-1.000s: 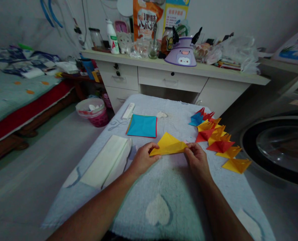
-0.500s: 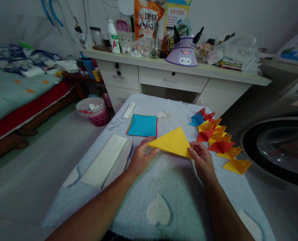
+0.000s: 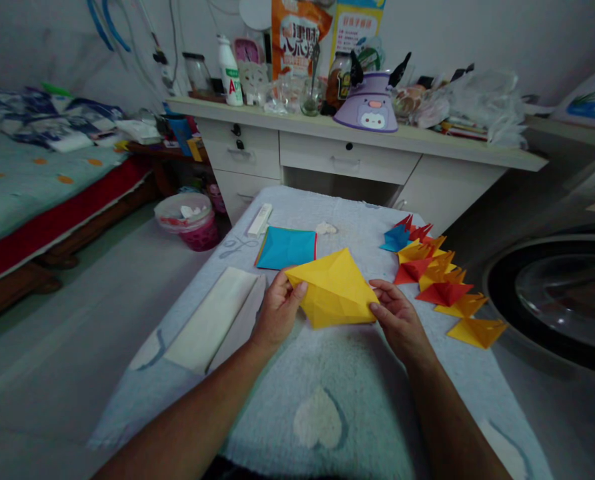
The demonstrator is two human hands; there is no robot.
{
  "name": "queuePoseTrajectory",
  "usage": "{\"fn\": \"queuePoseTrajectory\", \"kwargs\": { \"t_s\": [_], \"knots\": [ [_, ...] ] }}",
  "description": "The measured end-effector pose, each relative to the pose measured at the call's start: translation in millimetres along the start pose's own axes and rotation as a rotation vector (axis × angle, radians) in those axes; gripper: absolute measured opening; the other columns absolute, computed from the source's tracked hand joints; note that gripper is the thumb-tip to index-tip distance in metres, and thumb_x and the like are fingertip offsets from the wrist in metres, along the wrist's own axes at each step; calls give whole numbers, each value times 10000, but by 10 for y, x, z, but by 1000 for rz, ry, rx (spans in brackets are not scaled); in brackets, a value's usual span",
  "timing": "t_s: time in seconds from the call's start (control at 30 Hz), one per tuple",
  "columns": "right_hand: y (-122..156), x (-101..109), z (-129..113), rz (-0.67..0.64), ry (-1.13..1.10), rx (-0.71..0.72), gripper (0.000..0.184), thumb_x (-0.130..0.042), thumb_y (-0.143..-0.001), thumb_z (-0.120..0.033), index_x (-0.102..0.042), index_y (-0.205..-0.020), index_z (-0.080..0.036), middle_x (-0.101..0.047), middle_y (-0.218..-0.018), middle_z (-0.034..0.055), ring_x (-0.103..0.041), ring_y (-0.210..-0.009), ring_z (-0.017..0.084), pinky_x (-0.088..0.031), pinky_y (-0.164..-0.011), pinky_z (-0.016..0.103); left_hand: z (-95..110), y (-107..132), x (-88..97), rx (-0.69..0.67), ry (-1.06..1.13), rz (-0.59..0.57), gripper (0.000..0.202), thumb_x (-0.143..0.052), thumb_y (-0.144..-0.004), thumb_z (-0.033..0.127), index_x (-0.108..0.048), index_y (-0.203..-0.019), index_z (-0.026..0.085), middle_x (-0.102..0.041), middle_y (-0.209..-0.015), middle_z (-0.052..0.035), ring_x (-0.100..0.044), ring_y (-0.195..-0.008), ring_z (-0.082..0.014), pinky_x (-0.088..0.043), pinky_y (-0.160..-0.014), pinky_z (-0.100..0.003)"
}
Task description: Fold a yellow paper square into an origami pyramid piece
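A creased sheet of yellow origami paper [image 3: 335,293] is spread between my two hands, just above the cloth-covered table [image 3: 322,373]. My left hand [image 3: 280,307] pinches its left corner between thumb and fingers. On the other side, my right hand [image 3: 395,310] grips the right corner the same way. Just behind the yellow sheet lies a stack of square paper with a blue sheet [image 3: 287,247] on top. To the right stand several folded paper cranes in red, yellow, orange and blue, the closest being a yellow one [image 3: 477,331].
A folded white paper or cloth strip [image 3: 212,317] lies left of my hands. Farther back are a small white box [image 3: 260,220] and a crumpled white scrap [image 3: 326,228]. A white desk [image 3: 347,157] borders the far side; a washing machine [image 3: 557,300] stands at right.
The yellow paper was a folded triangle and is now opened out into a wider creased sheet. Both hands keep their corners, the left having shifted slightly left.
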State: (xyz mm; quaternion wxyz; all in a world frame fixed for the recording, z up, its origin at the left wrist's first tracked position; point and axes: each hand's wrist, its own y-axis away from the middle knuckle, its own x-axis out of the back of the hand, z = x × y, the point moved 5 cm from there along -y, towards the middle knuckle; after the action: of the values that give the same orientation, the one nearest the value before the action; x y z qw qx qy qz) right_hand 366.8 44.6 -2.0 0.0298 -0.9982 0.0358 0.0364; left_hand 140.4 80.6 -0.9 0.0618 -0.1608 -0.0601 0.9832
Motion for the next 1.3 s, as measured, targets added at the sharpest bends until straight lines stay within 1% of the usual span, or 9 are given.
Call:
{"fn": "queuePoseTrajectory", "kwargs": {
  "t_s": [0.27, 0.4, 0.53, 0.63, 0.73, 0.83, 0.97, 1.13, 1.3],
  "knots": [
    [9, -15, -34, 1, 47, 34, 463, -691, -767, -408, -547, -1181, -258, -672, -922, 53, -658, -823, 211, -550, -736, 346, -53, -3, 21, 9, -35, 25, 359, -629, -852, 384, -508, -1148, 222, -680, -1070, -42, -653, -947, -178, -516, -807, -284],
    [6, 15, -25, 26, 8, 52, 409, -702, -768, -382, -582, -1137, -255, -694, -1001, 64, -665, -915, 233, -533, -830, 393, -82, -23, 107, -18, -247, 112, 491, -657, -817, 305, -455, -1261, 256, -600, -1153, -39, -595, -926, -138, -489, -764, -241],
    [-2, 168, -48, 183, 16, 162, 179, -681, -793, -325, -606, -934, -245, -689, -967, 45, -657, -894, 213, -505, -866, 403, -62, -13, 157, -36, -430, 201, 630, -680, -762, 256, -393, -1321, 284, -482, -1295, -55, -540, -893, -118, -466, -681, -224],
    [43, 305, -186, 357, 103, 334, 122, -658, -801, -302, -589, -885, -245, -656, -919, 30, -632, -879, 203, -490, -860, 404, -25, 3, 119, -27, -456, 182, 615, -666, -749, 241, -399, -1301, 289, -457, -1323, -60, -534, -898, -123, -472, -689, -246],
    [131, 312, -380, 444, 356, 495, 27, -620, -826, -268, -608, -830, -244, -620, -918, 37, -595, -918, 212, -468, -870, 408, -27, 13, 58, 26, -442, 99, 563, -652, -750, 238, -428, -1266, 276, -478, -1286, -60, -537, -903, -128, -474, -695, -252],
    [173, 155, -450, 376, 762, 579, 110, -576, -837, -200, -658, -864, -267, -626, -935, 46, -571, -932, 232, -437, -882, 435, -70, 26, 0, 63, -403, -22, 571, -660, -747, 244, -427, -1267, 265, -486, -1270, -76, -551, -943, -149, -483, -708, -264],
    [141, -79, -266, 175, 1068, 645, 184, -574, -791, -144, -694, -847, -271, -680, -887, 47, -569, -883, 250, -392, -843, 449, -118, 50, -30, 46, -388, -110, 675, -665, -750, 251, -343, -1342, 270, -415, -1358, -120, -539, -1082, -209, -506, -754, -301],
    [93, -220, -23, -104, 1143, 563, 196, -592, -769, -150, -699, -889, -262, -714, -922, 46, -595, -908, 248, -365, -873, 457, -94, 66, -42, -75, -629, -133, 772, -594, -716, 104, -299, -1402, 300, -324, -1401, -105, -467, -1219, -246, -505, -877, -370],
    [144, -272, -65, -259, 1003, 521, 194, -572, -823, -137, -681, -941, -247, -700, -1078, 73, -620, -1016, 248, -402, -924, 464, -73, 95, -116, -273, -971, -223, 757, -543, -678, 6, -423, -1374, 280, -327, -1431, -85, -345, -1331, -276, -321, -1124, -475]
  ]
}}
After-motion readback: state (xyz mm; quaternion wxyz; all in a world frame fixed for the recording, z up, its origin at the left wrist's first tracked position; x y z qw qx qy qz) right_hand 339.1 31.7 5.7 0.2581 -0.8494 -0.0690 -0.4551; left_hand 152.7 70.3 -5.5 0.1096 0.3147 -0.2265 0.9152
